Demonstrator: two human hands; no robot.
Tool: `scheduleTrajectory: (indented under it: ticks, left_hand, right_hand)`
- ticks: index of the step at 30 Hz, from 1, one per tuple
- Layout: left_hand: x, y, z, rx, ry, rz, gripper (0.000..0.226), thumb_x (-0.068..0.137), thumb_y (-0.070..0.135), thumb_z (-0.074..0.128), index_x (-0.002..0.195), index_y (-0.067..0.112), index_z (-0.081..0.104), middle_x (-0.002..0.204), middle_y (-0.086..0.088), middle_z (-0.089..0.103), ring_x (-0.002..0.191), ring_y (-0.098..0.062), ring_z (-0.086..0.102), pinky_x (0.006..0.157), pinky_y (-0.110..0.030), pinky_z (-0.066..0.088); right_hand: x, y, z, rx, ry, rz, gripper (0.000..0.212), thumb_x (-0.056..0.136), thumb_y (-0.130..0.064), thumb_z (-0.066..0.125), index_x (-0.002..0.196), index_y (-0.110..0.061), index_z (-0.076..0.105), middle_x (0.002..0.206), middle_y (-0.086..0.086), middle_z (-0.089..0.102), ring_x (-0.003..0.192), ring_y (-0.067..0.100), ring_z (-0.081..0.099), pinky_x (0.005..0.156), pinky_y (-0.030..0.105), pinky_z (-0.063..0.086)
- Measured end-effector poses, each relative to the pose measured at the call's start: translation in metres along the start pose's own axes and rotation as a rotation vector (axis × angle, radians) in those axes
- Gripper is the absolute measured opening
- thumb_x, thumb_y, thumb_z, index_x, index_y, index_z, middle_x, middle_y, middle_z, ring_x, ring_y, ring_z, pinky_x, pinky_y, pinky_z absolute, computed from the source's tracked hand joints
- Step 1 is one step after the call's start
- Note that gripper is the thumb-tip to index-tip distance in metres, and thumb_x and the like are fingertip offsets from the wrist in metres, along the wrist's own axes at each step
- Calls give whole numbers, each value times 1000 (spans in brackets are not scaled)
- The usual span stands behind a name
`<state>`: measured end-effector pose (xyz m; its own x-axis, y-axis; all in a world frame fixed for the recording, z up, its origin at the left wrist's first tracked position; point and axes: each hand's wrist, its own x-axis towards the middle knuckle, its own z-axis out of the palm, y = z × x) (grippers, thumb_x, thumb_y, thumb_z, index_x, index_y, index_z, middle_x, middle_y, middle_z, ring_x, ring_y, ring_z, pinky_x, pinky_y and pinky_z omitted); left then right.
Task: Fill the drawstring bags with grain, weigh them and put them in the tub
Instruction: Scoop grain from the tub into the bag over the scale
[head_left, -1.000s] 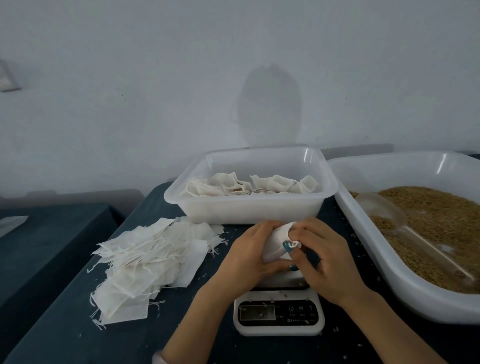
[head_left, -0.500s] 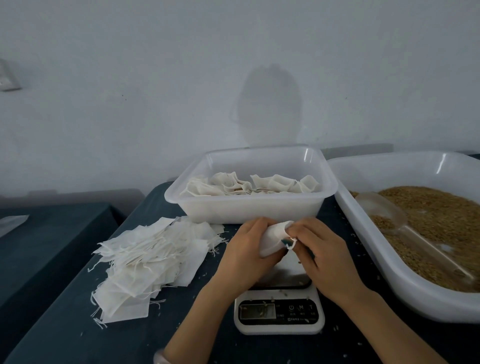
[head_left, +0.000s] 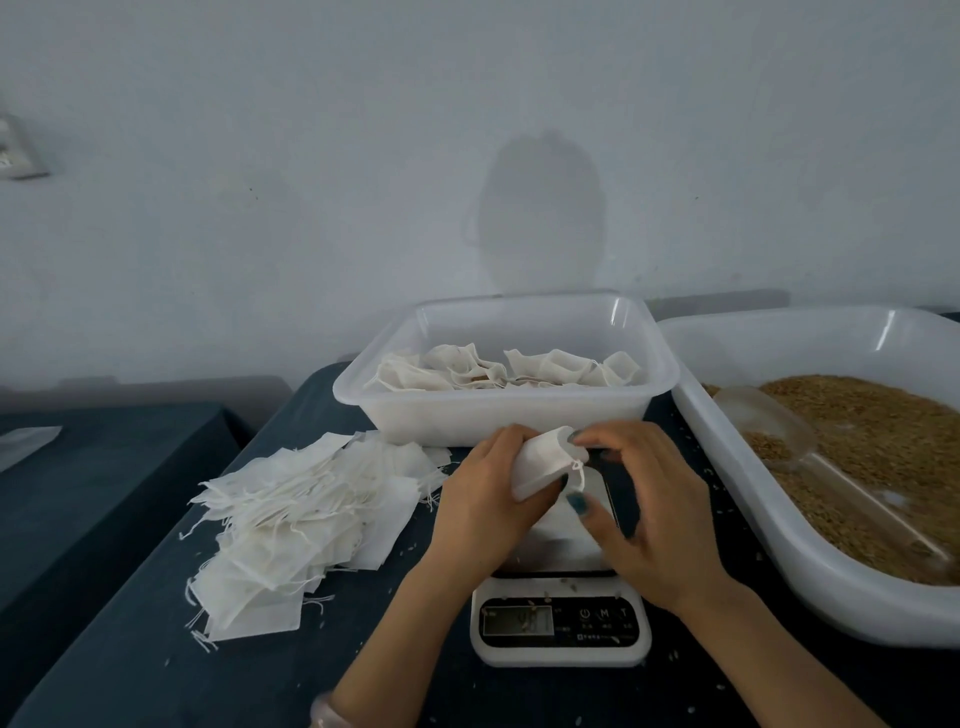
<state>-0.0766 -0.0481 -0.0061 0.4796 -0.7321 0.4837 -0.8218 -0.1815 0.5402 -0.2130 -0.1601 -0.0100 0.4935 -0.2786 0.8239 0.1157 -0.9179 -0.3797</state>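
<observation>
My left hand (head_left: 485, 499) wraps around a small white drawstring bag (head_left: 543, 462), lifted above the white digital scale (head_left: 561, 621). My right hand (head_left: 649, 512) pinches the bag's mouth and its drawstring at the right end. Behind the hands stands a white tub (head_left: 506, 410) holding several filled bags. To the right, a large white basin (head_left: 810, 561) holds brown grain (head_left: 883, 441) with a clear plastic scoop (head_left: 769, 428) lying in it.
A loose heap of flat empty drawstring bags (head_left: 296, 519) lies on the dark cloth to the left of the scale. Stray grains dot the cloth. A second dark table (head_left: 78, 499) sits lower at the far left. A pale wall rises behind.
Both hands have lifted the bag up off the scale's plate and a little farther away. The right hand's fingers have shifted to the drawstring at the bag's mouth.
</observation>
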Motion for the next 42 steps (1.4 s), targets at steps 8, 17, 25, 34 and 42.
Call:
scheduleTrajectory:
  ticks: [8,17,25,34,42]
  left_hand:
    - [0,-2,1,-33,49,-68,32,82,38,71,107,36,52,99,18,60,90,-2,55,72,-29,49]
    - [2,-3,1,-67,53,-109,32,84,39,71,104,41,46,102,20,55,92,1,50,71,-23,44]
    - [2,-4,1,-70,47,-114,33,83,39,70,102,46,43,100,25,53,96,7,49,68,-15,41]
    - [1,-5,2,-70,42,-113,33,83,40,70,103,45,43,100,24,54,95,8,51,68,-16,42]
    - [1,-4,2,-87,66,-107,32,85,38,70,102,44,44,100,23,54,98,7,50,71,-23,46]
  right_hand:
    - [51,-28,-22,-155,-34,137,27,92,-35,53,117,-24,53,115,-15,57,110,4,49,91,23,38]
    - [127,75,-122,-809,-917,813,37,101,-40,49,115,-7,59,117,10,61,102,22,59,88,33,46]
    - [86,110,-122,-910,-1248,968,37,97,-36,59,115,-4,61,103,8,67,75,16,66,58,21,55]
    - [88,117,-114,-806,-937,991,34,98,-30,54,120,-4,56,113,8,60,91,18,55,79,25,45]
    - [79,124,-137,-987,-821,1152,52,101,-15,36,152,-7,25,148,15,36,132,27,42,106,33,36]
